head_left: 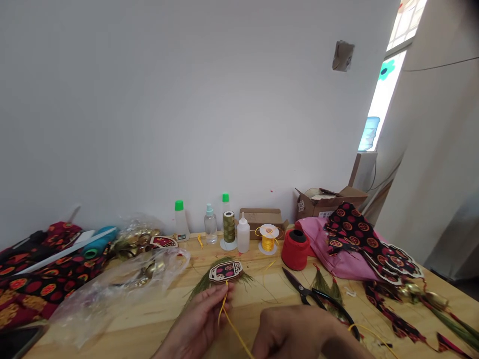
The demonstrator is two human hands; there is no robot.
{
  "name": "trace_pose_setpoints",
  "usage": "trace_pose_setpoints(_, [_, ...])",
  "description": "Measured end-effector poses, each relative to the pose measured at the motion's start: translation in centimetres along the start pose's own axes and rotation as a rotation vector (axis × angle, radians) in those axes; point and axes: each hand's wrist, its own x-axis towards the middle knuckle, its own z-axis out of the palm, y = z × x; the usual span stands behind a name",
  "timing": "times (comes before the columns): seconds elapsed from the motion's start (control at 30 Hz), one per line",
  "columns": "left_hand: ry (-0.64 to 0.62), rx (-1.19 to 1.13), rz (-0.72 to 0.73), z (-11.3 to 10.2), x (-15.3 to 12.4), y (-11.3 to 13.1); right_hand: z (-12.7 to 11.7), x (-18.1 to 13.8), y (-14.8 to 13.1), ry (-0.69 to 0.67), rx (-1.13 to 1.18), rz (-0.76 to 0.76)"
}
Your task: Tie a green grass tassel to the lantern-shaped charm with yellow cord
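My left hand (200, 319) pinches the yellow cord (226, 293) just below a flat, wood-edged ornament (225, 271) with a dark patterned inlay and lettering. Behind the ornament, green tassel threads (200, 288) spread over the wooden table. From the left fingertips the cord runs down and right toward my right hand (295, 331), which is closed with its back to the camera. The cord passes out of sight at its fingers, so its grip is partly hidden. Close by the right hand lie black-handled scissors (318, 294), the blades angled away to the upper left.
Along the wall stand a white squeeze bottle (243, 237), a green thread spool (228, 228), a yellow cord spool (268, 240) and a red thread cone (295, 252). Patterned fabric and a plastic bag (123, 284) lie left; pink cloth (318, 249), tassels and a carton (329, 199) lie right.
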Motion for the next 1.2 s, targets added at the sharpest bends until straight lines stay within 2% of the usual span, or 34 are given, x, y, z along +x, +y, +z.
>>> trace_pose_setpoints(0.13, [-0.082, 0.03, -0.029, -0.7, 0.3, -0.1, -0.8, -1.4, -0.4, 0.208, 0.246, -0.012])
trace_pose_setpoints(0.27, [-0.134, 0.047, -0.035, -0.6, 0.3, 0.1, -1.4, -1.4, 0.2, 0.405, 0.352, -0.163])
trace_pose_setpoints(0.33, [-0.147, 0.069, -0.02, -0.5, 0.3, 0.3, -1.8, -1.1, 0.4, 0.536, 0.282, -0.217])
trace_pose_setpoints(0.4, [-0.126, 0.103, -0.008, -0.5, 0.4, 0.4, -2.1, -0.6, 0.8, 0.734, 0.1, -0.199])
trace_pose_setpoints(0.5, [-0.104, 0.141, 0.009, -0.6, 0.4, 0.3, -1.9, 0.7, 1.5, 1.094, -0.186, -0.035])
trace_pose_setpoints(0.53, [-0.111, 0.149, 0.016, -0.6, 0.4, 0.2, -1.5, 1.4, 1.9, 1.167, -0.227, 0.024])
trace_pose_setpoints(0.6, [-0.12, 0.163, 0.027, -0.6, 0.4, 0.0, -0.6, 2.9, 2.8, 1.157, -0.177, 0.077])
trace_pose_setpoints(0.7, [-0.114, 0.206, 0.033, -0.5, 0.4, -0.2, 1.1, 5.4, 4.2, 0.974, 0.098, 0.005])
trace_pose_setpoints(0.73, [-0.113, 0.225, 0.037, -0.5, 0.4, -0.2, 1.6, 6.1, 4.6, 0.961, 0.188, -0.009])
trace_pose_setpoints(0.9, [-0.095, 0.316, 0.062, 0.0, 0.2, -0.1, 2.3, 7.2, 5.6, 1.038, 0.353, -0.062])
trace_pose_setpoints(1.03, [-0.077, 0.314, 0.044, 0.4, -0.1, 0.3, 1.7, 6.1, 4.7, 1.04, 0.333, -0.043])
trace_pose_setpoints(1.2, [-0.017, 0.303, 0.035, 0.2, -0.3, 0.6, 1.2, 5.0, 4.2, 1.053, 0.092, 0.09])
